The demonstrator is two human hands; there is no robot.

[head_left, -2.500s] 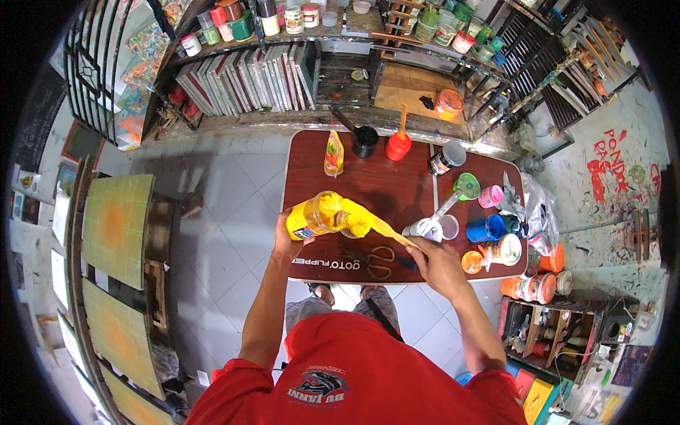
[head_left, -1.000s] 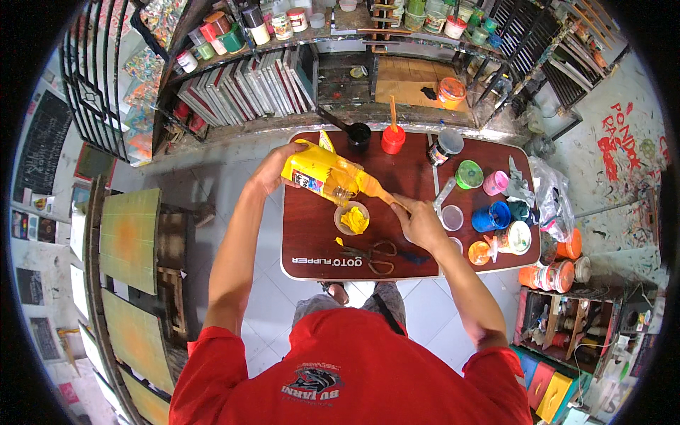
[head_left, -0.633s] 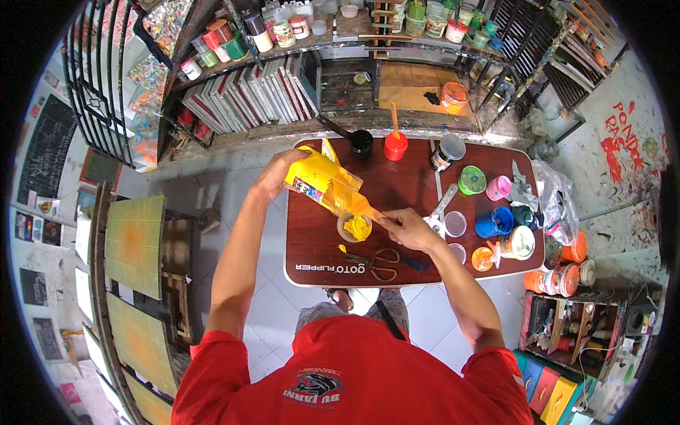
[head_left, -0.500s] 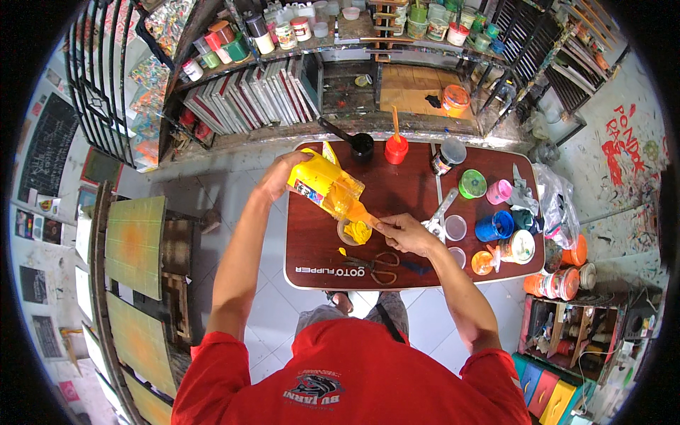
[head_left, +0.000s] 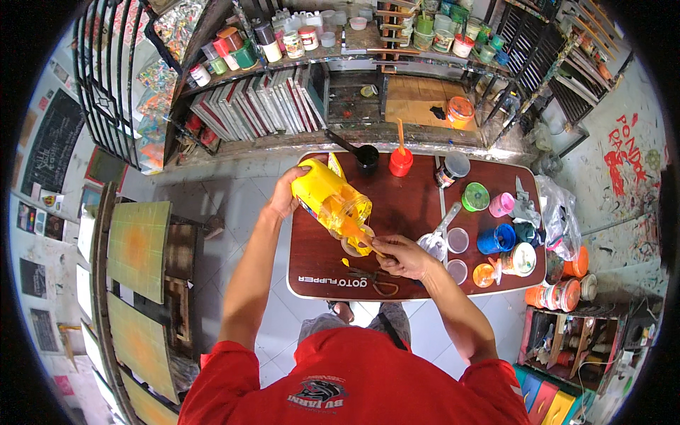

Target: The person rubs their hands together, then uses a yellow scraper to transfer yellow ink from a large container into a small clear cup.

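My left hand (head_left: 285,193) is closed around a yellow paint jar (head_left: 320,185), tilted with its open mouth down and to the right. Yellow paint coats the inside near the mouth. Between the fingers of my right hand (head_left: 405,258) is an orange spatula (head_left: 356,232), its blade at the jar's mouth. Directly below, partly hidden by jar and spatula, a small cup (head_left: 349,248) with yellow paint stands on the dark red table (head_left: 319,258). A yellow paint drop (head_left: 345,262) lies beside the cup, and scissors (head_left: 384,286) lie near the table's front edge.
Along the table's far side stand a black cup (head_left: 366,157) with a handle and a red pot (head_left: 401,163) holding a stick. Rightward are a green-topped tub (head_left: 475,197), a blue pot (head_left: 497,239) and clear cups (head_left: 457,239). Framed screens (head_left: 258,106) lean under the shelf.
The jar has turned in my left hand, so its open mouth shows more and its label less. My right hand and the spatula have shifted slightly; the whole view has moved a little.
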